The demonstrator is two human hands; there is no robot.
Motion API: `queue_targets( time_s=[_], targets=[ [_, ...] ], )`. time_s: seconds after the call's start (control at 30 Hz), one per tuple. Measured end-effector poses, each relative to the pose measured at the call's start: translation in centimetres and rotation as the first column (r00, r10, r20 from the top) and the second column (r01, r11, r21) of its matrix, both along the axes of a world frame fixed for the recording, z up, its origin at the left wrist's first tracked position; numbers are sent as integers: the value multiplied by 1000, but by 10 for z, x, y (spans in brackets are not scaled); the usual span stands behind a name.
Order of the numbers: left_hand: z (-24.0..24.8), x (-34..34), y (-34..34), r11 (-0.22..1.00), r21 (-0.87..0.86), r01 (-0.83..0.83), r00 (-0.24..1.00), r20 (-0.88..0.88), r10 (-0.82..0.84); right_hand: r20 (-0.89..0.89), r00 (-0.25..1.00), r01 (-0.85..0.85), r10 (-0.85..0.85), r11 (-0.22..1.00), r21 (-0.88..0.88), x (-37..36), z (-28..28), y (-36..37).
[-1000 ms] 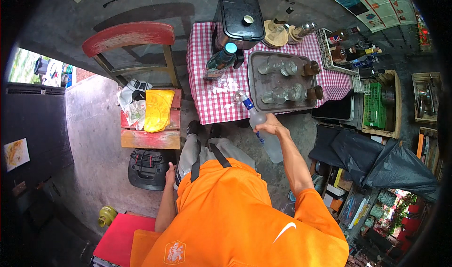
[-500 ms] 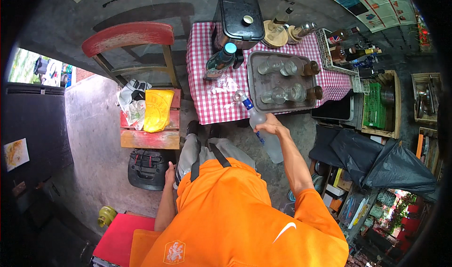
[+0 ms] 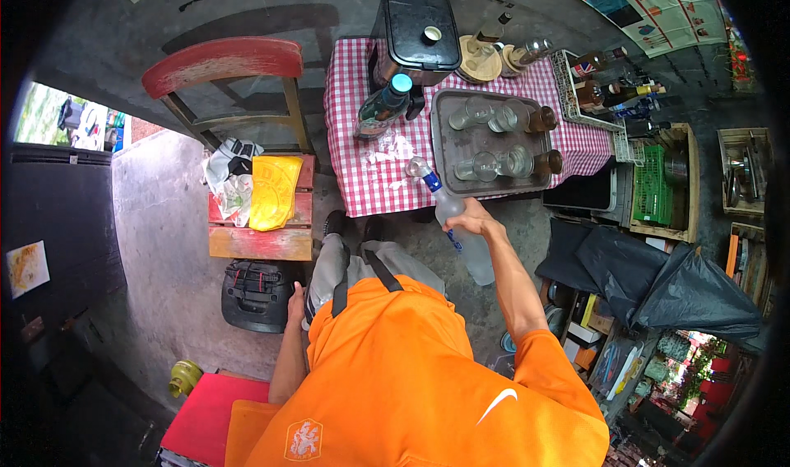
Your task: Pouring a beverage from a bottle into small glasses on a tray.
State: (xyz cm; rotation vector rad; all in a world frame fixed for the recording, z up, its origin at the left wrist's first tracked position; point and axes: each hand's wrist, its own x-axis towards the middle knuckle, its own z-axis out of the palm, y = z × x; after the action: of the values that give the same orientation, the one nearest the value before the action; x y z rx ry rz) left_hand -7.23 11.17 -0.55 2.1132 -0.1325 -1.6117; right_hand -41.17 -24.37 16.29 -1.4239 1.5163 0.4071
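My right hand [image 3: 467, 220] is wrapped round a frosted glass bottle [image 3: 476, 257] with blue markings. The bottle tilts, its neck reaching over the front edge of the table and its base towards me. Just beyond the neck lies a dark serving tray [image 3: 494, 189] with clear glasses [image 3: 514, 161] and brown-tinted glasses [image 3: 543, 120] in two rows. Down at my side hangs my left hand [image 3: 297, 304], seen edge-on near a black bag [image 3: 257, 298]; its fingers look loosely stretched, with nothing visible in them.
The table's checked cloth [image 3: 354, 171] carries a blue-capped bottle [image 3: 383, 109], a black lidded container [image 3: 418, 35] and a wire basket of bottles [image 3: 568, 88]. A red wooden chair [image 3: 224, 60] holding a yellow bag [image 3: 275, 191] stands left. Black plastic sheeting [image 3: 650, 269] covers shelves at right.
The view has shifted very slightly. Both hands and the bottle keep practically the same position.
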Motion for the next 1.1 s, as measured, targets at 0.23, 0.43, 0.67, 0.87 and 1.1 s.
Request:
queue_targets(
  time_s=[0.23, 0.43, 0.67, 0.87, 1.1],
  targets=[
    [-3, 0, 1, 1000, -26, 10, 1000, -14, -11, 1, 1000, 13, -13, 998, -55, 3, 8, 3],
    [-1, -2, 2, 1000, -30, 5, 1000, -4, -5, -9, 1000, 14, -14, 999, -39, 5, 12, 3],
    [8, -1, -2, 1000, -24, 11, 1000, -2, -11, 6, 1000, -6, 6, 1000, -23, 2, 10, 4],
    [8, -2, -3, 999, -49, -6, 1000, -23, 5, -16, 1000, 1, -1, 999, -54, 9, 24, 5],
    [-12, 2, 8, 999, -54, -4, 1000, -20, 3, -12, 1000, -16, 16, 999, -29, 1, 9, 1]
  ],
)
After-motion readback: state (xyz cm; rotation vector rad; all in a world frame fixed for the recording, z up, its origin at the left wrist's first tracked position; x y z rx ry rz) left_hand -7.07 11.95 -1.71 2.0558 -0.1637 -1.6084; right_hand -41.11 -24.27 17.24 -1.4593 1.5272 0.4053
